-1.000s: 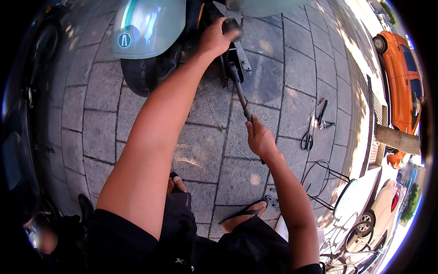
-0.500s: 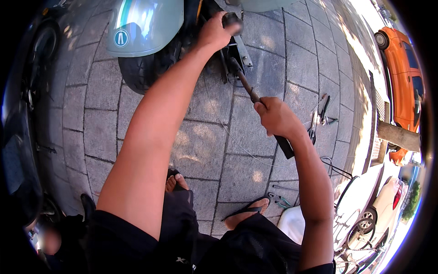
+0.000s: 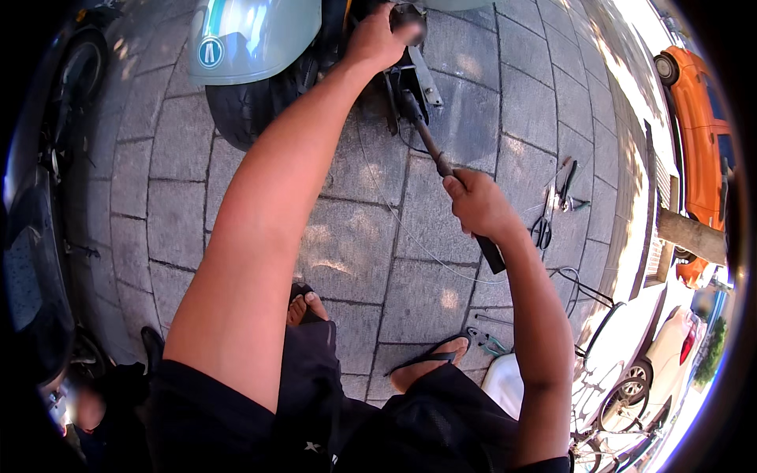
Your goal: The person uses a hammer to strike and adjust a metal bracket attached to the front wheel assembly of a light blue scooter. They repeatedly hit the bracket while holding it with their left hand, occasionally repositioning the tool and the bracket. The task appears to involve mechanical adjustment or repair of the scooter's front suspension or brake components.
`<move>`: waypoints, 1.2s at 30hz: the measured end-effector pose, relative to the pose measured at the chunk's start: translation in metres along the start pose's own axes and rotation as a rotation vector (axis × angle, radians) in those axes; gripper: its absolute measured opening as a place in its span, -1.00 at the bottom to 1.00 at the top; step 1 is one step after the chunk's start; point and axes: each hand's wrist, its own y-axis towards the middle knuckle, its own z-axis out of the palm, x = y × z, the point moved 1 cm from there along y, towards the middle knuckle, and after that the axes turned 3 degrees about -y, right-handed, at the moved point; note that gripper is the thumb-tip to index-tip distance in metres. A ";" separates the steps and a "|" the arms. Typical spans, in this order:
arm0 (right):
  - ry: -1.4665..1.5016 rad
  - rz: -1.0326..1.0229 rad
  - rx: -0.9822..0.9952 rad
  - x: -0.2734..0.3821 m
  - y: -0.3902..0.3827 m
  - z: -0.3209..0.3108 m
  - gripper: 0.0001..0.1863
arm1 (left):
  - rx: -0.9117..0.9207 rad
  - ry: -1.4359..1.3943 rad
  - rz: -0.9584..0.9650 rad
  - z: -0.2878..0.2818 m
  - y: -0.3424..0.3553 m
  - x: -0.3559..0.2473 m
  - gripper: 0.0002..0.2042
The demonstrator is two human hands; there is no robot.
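My left hand (image 3: 377,39) is closed on a dark rounded part (image 3: 408,22) at the top of the view, too blurred to name. It sits close beside the pale blue-grey fender (image 3: 252,39) and black tyre (image 3: 240,114) of a two-wheeler. My right hand (image 3: 479,203) is wrapped round a long rod-like handle (image 3: 430,140) with a black grip. The handle's far end meets a dark metal bracket (image 3: 406,83) just below my left hand. A light metal plate with holes (image 3: 426,77) stands out next to the bracket.
Pliers (image 3: 566,183) and scissors (image 3: 544,225) lie on the paving to the right. A thin wire (image 3: 402,225) curves across the stones. Teal-handled pliers (image 3: 495,344) and a white container (image 3: 503,385) are near my right foot. Another motorbike (image 3: 47,221) stands at left.
The two-wheeler, the bracket and my left hand sit slightly higher in the view. The handle has shifted slightly with the bracket. Both hands keep their hold.
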 end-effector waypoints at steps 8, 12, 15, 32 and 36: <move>-0.313 -0.236 -0.287 -0.035 0.009 0.024 -0.60 | -0.024 -0.022 -0.004 0.006 0.006 -0.017 -0.30; -0.249 -0.214 -0.287 -0.041 0.011 0.043 -0.62 | 0.006 -0.011 -0.097 -0.003 -0.003 -0.027 -0.29; -0.237 -0.224 -0.366 -0.063 0.021 0.064 -0.63 | 0.036 -0.003 -0.152 -0.006 -0.002 -0.042 -0.29; -0.222 -0.016 0.006 0.031 -0.006 -0.039 -0.55 | -0.163 -0.099 -0.001 0.015 -0.008 -0.018 -0.21; -0.271 -0.177 -0.282 -0.048 0.017 0.039 -0.57 | -0.214 -0.019 -0.003 0.023 -0.010 -0.031 -0.18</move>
